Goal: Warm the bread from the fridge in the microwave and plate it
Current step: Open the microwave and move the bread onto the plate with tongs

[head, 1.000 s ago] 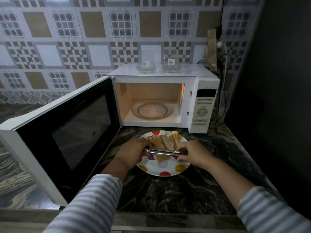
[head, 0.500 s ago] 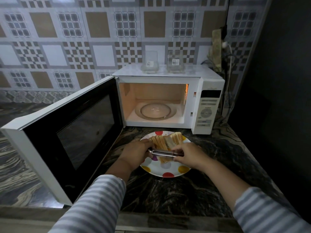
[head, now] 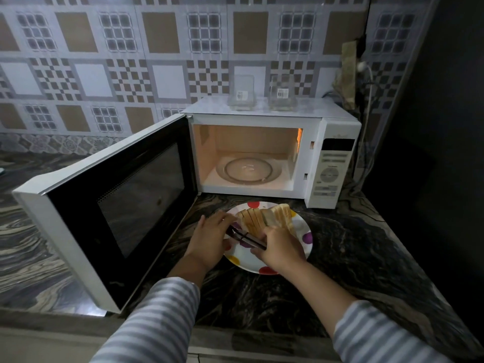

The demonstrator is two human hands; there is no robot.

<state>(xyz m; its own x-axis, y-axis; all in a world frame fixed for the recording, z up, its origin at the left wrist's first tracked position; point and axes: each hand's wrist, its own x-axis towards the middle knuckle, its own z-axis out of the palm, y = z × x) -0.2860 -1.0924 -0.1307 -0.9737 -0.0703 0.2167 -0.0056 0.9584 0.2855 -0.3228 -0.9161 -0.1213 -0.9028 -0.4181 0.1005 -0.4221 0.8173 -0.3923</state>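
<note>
Several slices of bread [head: 264,217] stand fanned on a white plate with coloured dots [head: 242,259], on the dark counter in front of the microwave [head: 332,166]. My right hand [head: 281,247] grips metal tongs [head: 248,238] that lie slanted across the near side of the bread. My left hand [head: 210,238] rests at the plate's left rim, fingers stretched toward the slices, with the tongs' far end beside its thumb. The microwave is lit inside, and its glass turntable [head: 248,170] is bare.
The microwave door [head: 117,200] hangs wide open to the left, close to my left arm. Two clear containers [head: 242,94] stand on top of the oven. A dark wall [head: 432,127] closes the right side, with cables [head: 366,106] beside it. The marbled counter [head: 340,258] stretches toward me.
The tongs have tilted from level to slanted, with my right hand pulling its end nearer. My left hand's fingers have straightened out toward the bread.
</note>
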